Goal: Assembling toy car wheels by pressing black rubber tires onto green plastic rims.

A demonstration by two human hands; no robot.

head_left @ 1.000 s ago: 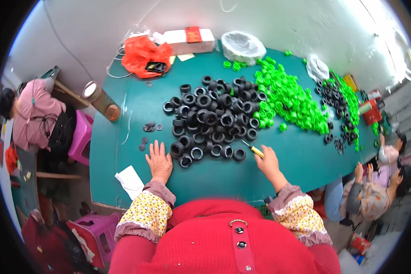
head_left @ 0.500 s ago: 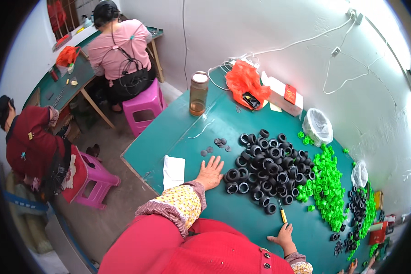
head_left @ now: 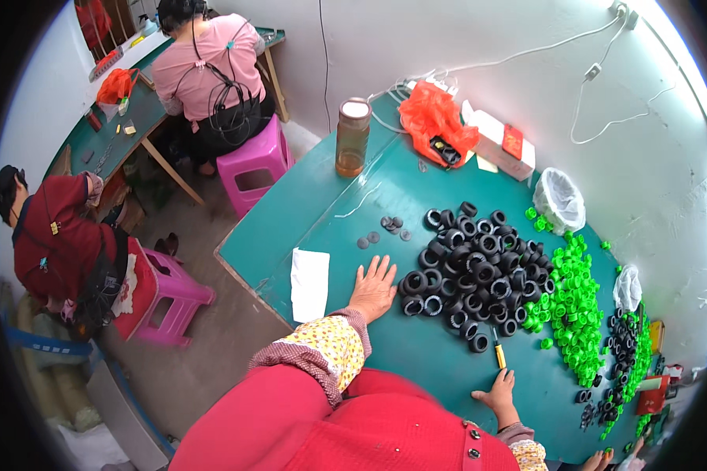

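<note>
Left hand [head_left: 373,289]: laid flat, palm down, fingers spread and extended forward, nothing gripped. Left forearm runs up from the lower edge, wrist straight, sleeve cuff drawn to the wrist. Right hand [head_left: 498,395]: lower right, seen from behind, fingers loosely curled and pinched at the tips, wrist slightly bent. Right forearm is mostly hidden; only the cuff shows. The hands are well apart.

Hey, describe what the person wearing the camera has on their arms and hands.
Both hands, the left hand and the right hand, are bare: no gloves show. The arms wear oversleeves in cream-yellow cloth with a small flower print and dark reddish gathered cuffs, over a red padded jacket with dark buttons.
</note>
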